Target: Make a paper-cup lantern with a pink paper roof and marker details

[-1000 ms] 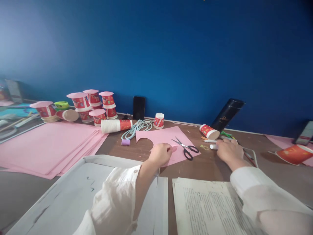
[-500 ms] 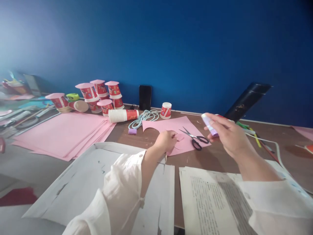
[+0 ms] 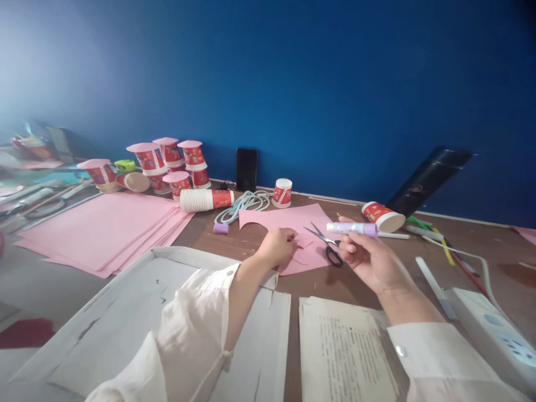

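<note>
My left hand (image 3: 278,247) rests on a pink paper sheet (image 3: 288,220) with a curved cut-out, its fingers pinching a small pink paper piece (image 3: 305,241). My right hand (image 3: 368,258) is raised above the table and holds a purple-and-white glue stick (image 3: 352,228) level, tip pointing left. Black-handled scissors (image 3: 329,247) lie open on the pink sheet between the two hands. A purple cap (image 3: 220,228) sits on the table left of the sheet.
A stack of pink sheets (image 3: 104,223) lies at left, with several red paper cups (image 3: 167,162) behind it. A sleeve of cups (image 3: 205,199), a blue cable (image 3: 245,204), a phone (image 3: 246,169), a tipped cup (image 3: 381,216), a black flask (image 3: 427,176), a power strip (image 3: 489,324) and printed pages (image 3: 347,352) surround the work area.
My right hand picked the glue stick up from the table at right, lifted it, and now holds it level nearer the scissors. The left hand stayed on the pink sheet.
</note>
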{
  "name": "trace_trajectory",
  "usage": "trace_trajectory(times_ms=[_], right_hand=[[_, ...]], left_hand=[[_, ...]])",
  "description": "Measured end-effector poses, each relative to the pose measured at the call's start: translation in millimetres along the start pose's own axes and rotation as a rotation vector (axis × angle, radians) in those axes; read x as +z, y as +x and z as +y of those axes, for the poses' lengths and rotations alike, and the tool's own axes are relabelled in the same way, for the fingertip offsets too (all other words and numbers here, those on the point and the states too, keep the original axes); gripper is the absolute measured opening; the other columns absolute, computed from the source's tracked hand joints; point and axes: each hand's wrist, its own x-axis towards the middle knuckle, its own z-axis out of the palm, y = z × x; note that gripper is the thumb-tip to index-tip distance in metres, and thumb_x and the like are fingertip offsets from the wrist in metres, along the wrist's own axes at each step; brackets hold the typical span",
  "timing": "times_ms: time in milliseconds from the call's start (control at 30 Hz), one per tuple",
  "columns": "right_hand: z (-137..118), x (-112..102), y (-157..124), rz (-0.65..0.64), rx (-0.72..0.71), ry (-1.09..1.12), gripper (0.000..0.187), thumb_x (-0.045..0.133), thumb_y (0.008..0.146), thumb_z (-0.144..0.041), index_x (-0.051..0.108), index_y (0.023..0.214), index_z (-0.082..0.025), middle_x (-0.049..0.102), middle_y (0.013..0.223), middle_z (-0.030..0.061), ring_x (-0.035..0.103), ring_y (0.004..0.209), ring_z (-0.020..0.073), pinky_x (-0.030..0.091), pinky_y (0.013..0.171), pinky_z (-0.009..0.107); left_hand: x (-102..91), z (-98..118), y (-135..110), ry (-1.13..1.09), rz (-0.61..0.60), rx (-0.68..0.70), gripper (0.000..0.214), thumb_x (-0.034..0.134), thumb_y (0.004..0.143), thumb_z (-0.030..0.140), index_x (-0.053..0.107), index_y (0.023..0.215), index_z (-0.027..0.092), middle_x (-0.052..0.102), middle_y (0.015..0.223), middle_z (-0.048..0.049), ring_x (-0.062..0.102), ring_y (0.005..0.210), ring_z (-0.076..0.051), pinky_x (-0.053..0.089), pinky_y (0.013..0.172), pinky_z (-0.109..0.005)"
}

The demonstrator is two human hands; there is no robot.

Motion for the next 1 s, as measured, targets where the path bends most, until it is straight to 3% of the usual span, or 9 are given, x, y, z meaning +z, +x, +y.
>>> trace_trajectory(times_ms=[100, 167, 267, 367, 433, 733, 1000], right_hand=[[5, 3, 1, 0.020, -0.025, -0.037, 0.033, 0.077, 0.072, -0.034, 0.068, 0.101, -0.021, 0.046, 0.064, -0.0063, 0.038, 0.049, 0.0023, 0.040, 0.045, 0.015], [8, 6, 1, 0.051, -0.075, -0.153, 0.037, 0.077, 0.071, -0.042, 0.069, 0.099, -0.020, 0.044, 0.060, -0.0064, 0.039, 0.049, 0.0044, 0.041, 0.046, 0.019], [13, 11, -2, 0.126, -0.196, -0.538, 0.039, 0.073, 0.071, -0.051, 0.071, 0.097, -0.022, 0.054, 0.062, -0.0021, 0.050, 0.054, 0.0113, 0.046, 0.052, 0.027], [17, 14, -6, 0.148, -0.379, -0.958, 0.035, 0.067, 0.076, -0.054, 0.073, 0.094, -0.025, 0.069, 0.083, 0.0040, 0.062, 0.072, 0.0191, 0.051, 0.068, 0.033], [19, 16, -6, 0.134, -0.479, -1.108, 0.031, 0.063, 0.080, -0.052, 0.073, 0.091, -0.025, 0.071, 0.095, 0.0049, 0.064, 0.083, 0.0212, 0.051, 0.077, 0.034], [38, 19, 6, 0.002, -0.583, -1.297, 0.034, 0.057, 0.086, -0.046, 0.069, 0.105, -0.021, 0.067, 0.107, 0.0093, 0.063, 0.094, 0.0233, 0.049, 0.081, 0.035], [42, 21, 11, -0.051, -0.614, -1.309, 0.029, 0.054, 0.088, -0.042, 0.067, 0.099, -0.019, 0.065, 0.099, 0.0101, 0.061, 0.091, 0.0230, 0.048, 0.081, 0.035]], left_hand=[[0.4, -1, 0, -0.011, 0.013, 0.002, 0.019, 0.055, 0.079, 0.024, 0.072, 0.085, 0.020, 0.071, 0.078, -0.0020, 0.061, 0.073, -0.015, 0.043, 0.064, -0.023], [1.1, -2, 0, -0.022, 0.016, 0.015, 0.019, 0.054, 0.079, 0.024, 0.072, 0.085, 0.020, 0.070, 0.078, -0.0020, 0.061, 0.073, -0.015, 0.043, 0.064, -0.023], [1.9, -5, 0, -0.045, -0.003, 0.035, 0.020, 0.055, 0.079, 0.025, 0.072, 0.087, 0.020, 0.071, 0.081, -0.0020, 0.060, 0.072, -0.015, 0.044, 0.064, -0.023], [2.1, -7, 1, -0.063, -0.005, 0.039, 0.019, 0.056, 0.079, 0.028, 0.072, 0.086, 0.020, 0.070, 0.081, -0.0012, 0.060, 0.073, -0.014, 0.045, 0.066, -0.022], [2.0, -7, 1, -0.064, -0.004, 0.030, 0.019, 0.057, 0.080, 0.030, 0.072, 0.085, 0.020, 0.070, 0.079, -0.0008, 0.059, 0.072, -0.013, 0.045, 0.066, -0.022], [5.5, -9, 6, -0.015, 0.020, 0.019, 0.018, 0.054, 0.081, 0.031, 0.068, 0.079, 0.020, 0.067, 0.075, -0.0011, 0.057, 0.068, -0.013, 0.045, 0.064, -0.023], [5.1, -5, 6, 0.076, 0.013, -0.003, 0.024, 0.054, 0.083, 0.040, 0.065, 0.076, 0.020, 0.066, 0.075, -0.0025, 0.055, 0.067, -0.015, 0.044, 0.065, -0.025]])
